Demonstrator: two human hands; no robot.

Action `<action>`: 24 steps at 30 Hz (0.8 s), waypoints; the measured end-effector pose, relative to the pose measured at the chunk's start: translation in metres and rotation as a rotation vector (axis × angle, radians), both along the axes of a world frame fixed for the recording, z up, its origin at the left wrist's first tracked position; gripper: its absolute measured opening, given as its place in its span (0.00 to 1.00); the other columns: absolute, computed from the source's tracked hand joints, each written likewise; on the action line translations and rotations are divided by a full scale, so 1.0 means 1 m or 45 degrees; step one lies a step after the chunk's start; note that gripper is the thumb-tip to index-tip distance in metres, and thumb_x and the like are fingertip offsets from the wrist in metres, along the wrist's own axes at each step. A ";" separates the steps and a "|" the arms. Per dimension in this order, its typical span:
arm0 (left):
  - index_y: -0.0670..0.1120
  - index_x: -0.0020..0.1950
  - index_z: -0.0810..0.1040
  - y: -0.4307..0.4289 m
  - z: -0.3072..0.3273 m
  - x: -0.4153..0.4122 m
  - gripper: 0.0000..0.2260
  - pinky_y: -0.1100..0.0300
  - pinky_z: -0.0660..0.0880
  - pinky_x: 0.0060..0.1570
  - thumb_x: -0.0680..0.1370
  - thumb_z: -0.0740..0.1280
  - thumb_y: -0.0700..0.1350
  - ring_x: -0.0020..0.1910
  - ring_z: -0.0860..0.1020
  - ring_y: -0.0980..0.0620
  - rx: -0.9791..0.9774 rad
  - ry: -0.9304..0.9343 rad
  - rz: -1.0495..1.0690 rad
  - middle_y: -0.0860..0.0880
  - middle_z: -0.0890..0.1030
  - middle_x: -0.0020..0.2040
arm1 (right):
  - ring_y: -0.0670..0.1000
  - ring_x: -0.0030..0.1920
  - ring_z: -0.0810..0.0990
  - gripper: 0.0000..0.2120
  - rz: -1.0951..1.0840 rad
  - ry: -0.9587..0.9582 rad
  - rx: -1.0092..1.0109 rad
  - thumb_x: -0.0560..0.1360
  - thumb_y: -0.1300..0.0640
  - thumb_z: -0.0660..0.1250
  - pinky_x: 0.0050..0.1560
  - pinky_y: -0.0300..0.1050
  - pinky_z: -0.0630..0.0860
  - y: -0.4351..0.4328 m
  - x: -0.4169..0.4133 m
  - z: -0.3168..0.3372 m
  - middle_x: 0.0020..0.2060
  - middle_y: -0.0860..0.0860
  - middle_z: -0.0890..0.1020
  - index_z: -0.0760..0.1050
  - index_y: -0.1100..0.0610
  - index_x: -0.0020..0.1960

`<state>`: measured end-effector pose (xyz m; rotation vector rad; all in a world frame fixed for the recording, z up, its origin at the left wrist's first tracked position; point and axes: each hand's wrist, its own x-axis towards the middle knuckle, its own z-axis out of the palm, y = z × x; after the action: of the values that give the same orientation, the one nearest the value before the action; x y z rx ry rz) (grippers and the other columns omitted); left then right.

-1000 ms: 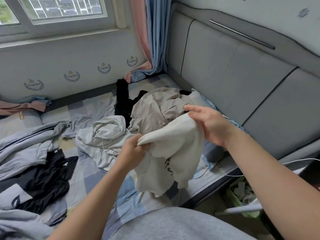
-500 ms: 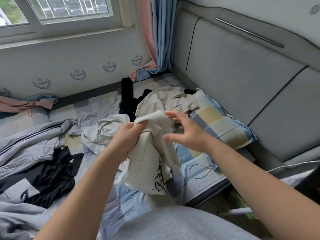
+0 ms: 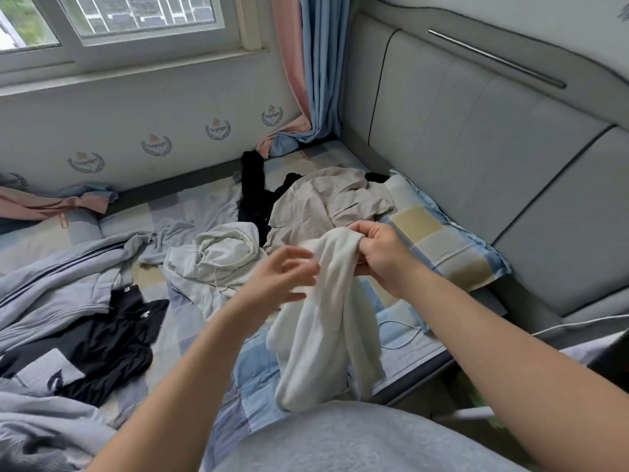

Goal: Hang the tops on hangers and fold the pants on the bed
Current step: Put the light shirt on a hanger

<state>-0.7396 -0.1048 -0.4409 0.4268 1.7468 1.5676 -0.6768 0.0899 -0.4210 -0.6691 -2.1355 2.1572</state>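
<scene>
Clothes (image 3: 218,257) lie all over our checked bed (image 3: 252,362). We hold a white top (image 3: 326,335) up in the middle, maybe to find its neck. Our right hand (image 3: 377,257) pinches its top edge at two o'clock. Our left hand (image 3: 282,277), fingers spread, touches it at ten o'clock. We see no words to read.

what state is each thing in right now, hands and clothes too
white top, bunched, dangling, no hanger
right hand, grips the white top's upper end
left hand, fingers loose, beside the white top
beige jacket, crumpled on the bed
hoodie, crumpled
black top, lying unfolded
curtain, pulled aside
</scene>
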 end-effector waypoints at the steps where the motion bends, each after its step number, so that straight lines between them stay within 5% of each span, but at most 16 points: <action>1: 0.49 0.60 0.77 0.001 -0.009 0.005 0.25 0.55 0.80 0.55 0.69 0.78 0.58 0.52 0.83 0.53 -0.076 0.078 -0.087 0.49 0.83 0.55 | 0.49 0.32 0.79 0.17 -0.008 -0.006 -0.002 0.79 0.71 0.54 0.29 0.43 0.78 0.001 -0.001 0.003 0.31 0.52 0.80 0.77 0.58 0.43; 4: 0.52 0.60 0.74 0.010 -0.036 0.025 0.31 0.58 0.80 0.55 0.62 0.80 0.59 0.54 0.82 0.56 -0.213 0.145 -0.251 0.48 0.80 0.58 | 0.50 0.34 0.78 0.14 -0.068 -0.006 -0.136 0.81 0.69 0.55 0.34 0.45 0.79 0.001 -0.003 0.012 0.34 0.55 0.79 0.76 0.59 0.44; 8: 0.51 0.68 0.73 0.026 -0.069 0.047 0.34 0.48 0.76 0.61 0.64 0.79 0.56 0.61 0.78 0.51 -0.279 0.283 -0.281 0.51 0.80 0.61 | 0.47 0.29 0.78 0.13 -0.140 0.107 -0.311 0.81 0.69 0.55 0.32 0.43 0.79 0.006 -0.007 0.030 0.31 0.53 0.79 0.75 0.60 0.44; 11: 0.52 0.64 0.75 0.033 -0.080 0.049 0.19 0.56 0.73 0.52 0.74 0.72 0.52 0.57 0.78 0.51 -0.499 0.470 -0.153 0.57 0.79 0.55 | 0.47 0.28 0.78 0.11 -0.185 0.141 -0.294 0.82 0.68 0.56 0.36 0.47 0.79 0.006 -0.011 0.039 0.30 0.53 0.79 0.76 0.62 0.48; 13: 0.52 0.52 0.76 0.030 -0.082 0.045 0.03 0.59 0.67 0.43 0.80 0.68 0.49 0.51 0.78 0.48 -0.621 0.545 -0.095 0.55 0.79 0.46 | 0.49 0.31 0.79 0.09 -0.234 0.134 -0.257 0.82 0.68 0.57 0.39 0.49 0.80 0.007 -0.012 0.040 0.34 0.55 0.79 0.76 0.64 0.51; 18: 0.43 0.49 0.81 0.012 -0.070 0.032 0.11 0.53 0.74 0.47 0.83 0.64 0.49 0.47 0.80 0.45 -0.572 0.496 -0.156 0.46 0.84 0.47 | 0.53 0.35 0.81 0.04 -0.347 0.109 -0.199 0.81 0.62 0.64 0.38 0.50 0.81 0.017 -0.010 0.038 0.39 0.56 0.81 0.77 0.61 0.52; 20: 0.43 0.46 0.80 0.006 -0.063 0.025 0.13 0.55 0.73 0.41 0.83 0.64 0.51 0.40 0.78 0.48 -0.539 0.467 -0.120 0.48 0.83 0.41 | 0.51 0.35 0.82 0.04 -0.349 0.116 -0.198 0.81 0.62 0.64 0.38 0.48 0.82 0.020 -0.009 0.037 0.37 0.53 0.82 0.78 0.58 0.51; 24: 0.45 0.39 0.79 0.004 -0.040 0.008 0.16 0.57 0.73 0.36 0.82 0.65 0.52 0.34 0.78 0.54 -0.395 0.313 0.235 0.52 0.81 0.34 | 0.52 0.40 0.83 0.07 -0.269 0.118 -0.204 0.82 0.64 0.62 0.46 0.52 0.82 0.020 -0.004 0.034 0.38 0.52 0.84 0.78 0.58 0.51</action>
<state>-0.7321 -0.1012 -0.4809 0.3211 2.2324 1.3767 -0.6808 0.1098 -0.3866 -0.7516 -1.7736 2.2116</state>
